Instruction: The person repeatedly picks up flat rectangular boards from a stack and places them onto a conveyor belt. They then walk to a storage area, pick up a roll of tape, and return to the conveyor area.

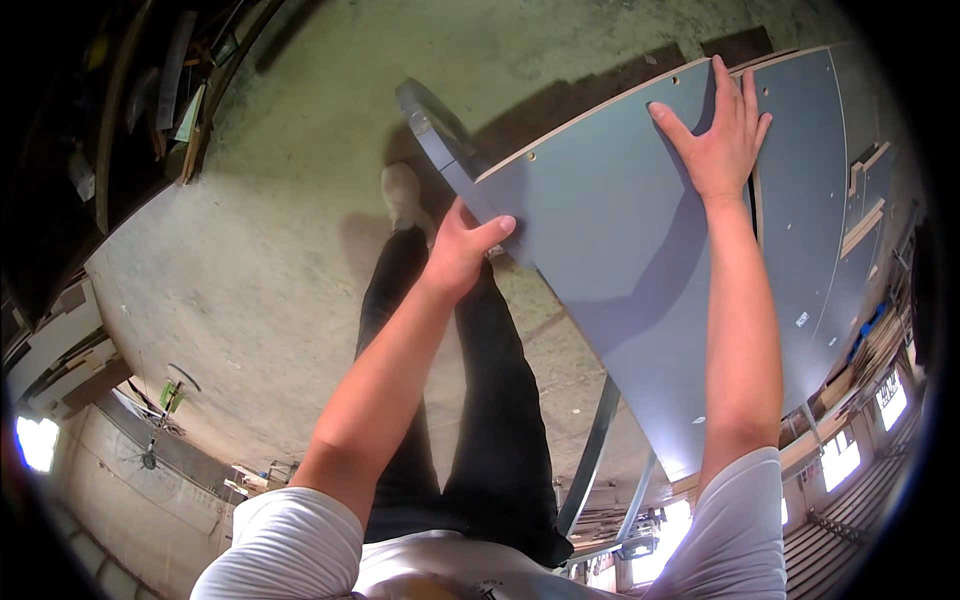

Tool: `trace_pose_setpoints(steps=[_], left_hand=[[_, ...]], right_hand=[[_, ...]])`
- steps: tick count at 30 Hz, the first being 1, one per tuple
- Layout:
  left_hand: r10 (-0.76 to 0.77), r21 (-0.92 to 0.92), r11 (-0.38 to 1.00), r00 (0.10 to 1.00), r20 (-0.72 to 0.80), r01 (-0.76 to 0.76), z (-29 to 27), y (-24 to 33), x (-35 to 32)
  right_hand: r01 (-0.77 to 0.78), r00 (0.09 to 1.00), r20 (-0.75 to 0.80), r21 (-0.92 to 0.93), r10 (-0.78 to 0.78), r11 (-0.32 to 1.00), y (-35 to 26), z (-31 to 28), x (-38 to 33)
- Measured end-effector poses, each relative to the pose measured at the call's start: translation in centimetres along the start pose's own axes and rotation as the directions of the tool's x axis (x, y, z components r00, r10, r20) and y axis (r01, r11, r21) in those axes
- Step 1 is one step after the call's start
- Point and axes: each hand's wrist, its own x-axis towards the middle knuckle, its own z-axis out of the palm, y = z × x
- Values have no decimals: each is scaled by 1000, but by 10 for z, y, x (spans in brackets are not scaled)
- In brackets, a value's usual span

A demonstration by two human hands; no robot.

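Gripping the near left edge of the grey panel point(640, 250) with curled fingers, the left hand point(462, 250) sits closer, while the right hand point(722, 135) lies flat, fingers spread, on its far end above the concrete floor point(290, 200).

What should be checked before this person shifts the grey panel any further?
1. Left hand gripping the near edge of the grey panel: ok, thumb on top.
2. Right hand flat on the panel face: ok, fingers spread.
3. Panel supported underneath: cannot tell; only metal frame legs show.
4. Foot away from the panel's corner: not ok, close beside it.
5. Second panel to the right kept apart: cannot tell, edges nearly meet.
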Motion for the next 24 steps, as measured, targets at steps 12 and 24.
trace_pose_setpoints(steps=[12, 24], left_hand=[[-15, 2, 1000, 1000, -14, 15, 6, -3, 3], [57, -38, 998, 998, 25, -56, -36, 64, -98]], right_hand=[[-2, 1000, 7, -48, 3, 999, 0, -4, 1], [-2, 942, 336, 74, -23, 997, -33, -82, 5]])
